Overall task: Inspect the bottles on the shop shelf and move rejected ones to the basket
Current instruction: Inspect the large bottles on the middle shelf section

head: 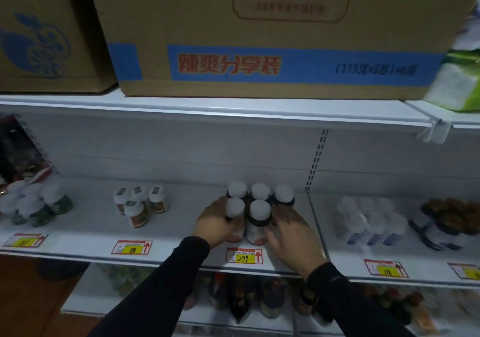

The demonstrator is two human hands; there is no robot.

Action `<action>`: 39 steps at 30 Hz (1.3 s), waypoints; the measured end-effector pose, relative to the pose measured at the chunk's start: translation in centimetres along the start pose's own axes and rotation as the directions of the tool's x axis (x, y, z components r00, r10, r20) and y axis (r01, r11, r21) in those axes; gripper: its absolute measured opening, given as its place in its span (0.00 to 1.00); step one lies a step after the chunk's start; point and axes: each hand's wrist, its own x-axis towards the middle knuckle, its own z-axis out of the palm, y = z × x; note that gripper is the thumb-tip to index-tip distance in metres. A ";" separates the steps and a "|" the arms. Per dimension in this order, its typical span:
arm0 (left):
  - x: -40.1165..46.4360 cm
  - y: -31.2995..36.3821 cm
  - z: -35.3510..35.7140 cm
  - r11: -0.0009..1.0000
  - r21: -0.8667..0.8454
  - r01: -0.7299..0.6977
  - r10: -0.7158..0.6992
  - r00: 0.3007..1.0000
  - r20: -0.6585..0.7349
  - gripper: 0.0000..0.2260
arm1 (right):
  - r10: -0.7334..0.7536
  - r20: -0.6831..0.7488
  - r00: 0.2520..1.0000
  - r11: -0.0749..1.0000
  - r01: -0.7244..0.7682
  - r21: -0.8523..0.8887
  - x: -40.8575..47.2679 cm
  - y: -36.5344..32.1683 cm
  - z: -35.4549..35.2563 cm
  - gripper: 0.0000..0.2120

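Several dark bottles with white caps stand grouped on the white shop shelf, above the price tag marked 299. My left hand wraps its fingers round the front left bottle of the group. My right hand lies against the right side of the group, its fingers touching the front right bottle. Whether the right hand grips that bottle is hidden by the hand itself. No basket is in view.
Other bottle groups stand on the same shelf: orange-labelled, green-labelled at the left, pale bottles at the right. Big cardboard boxes sit on the shelf above. More goods fill the shelf below.
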 end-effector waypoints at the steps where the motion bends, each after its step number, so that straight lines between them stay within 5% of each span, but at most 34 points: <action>1: -0.2 0.2 0.0 0.999 -0.030 0.014 -0.015 1.000 -0.022 0.11 | -0.005 -0.004 1.000 1.000 0.005 0.019 0.0 0.1 0.0 0.19; 7: -1.2 0.2 -2.2 0.957 -0.282 0.065 -0.118 0.977 -0.175 0.14 | -0.003 -0.124 0.992 0.989 0.022 0.145 0.8 -0.7 -0.6 0.18; 18: -1.9 2.8 -7.3 0.704 -0.710 -0.022 -0.103 0.986 -0.132 0.14 | 0.039 -0.065 0.997 0.911 -0.009 0.412 1.9 -6.6 -1.3 0.36; 30: -2.8 2.1 -8.1 0.668 -0.744 -0.003 -0.061 0.996 -0.059 0.18 | -0.065 0.027 0.998 0.741 0.030 0.671 0.7 -8.9 -1.2 0.24; 39: -3.0 2.4 -7.7 0.637 -0.771 -0.019 -0.108 0.988 -0.114 0.16 | 0.041 0.051 0.998 0.770 -0.063 0.635 0.5 -9.2 -0.5 0.40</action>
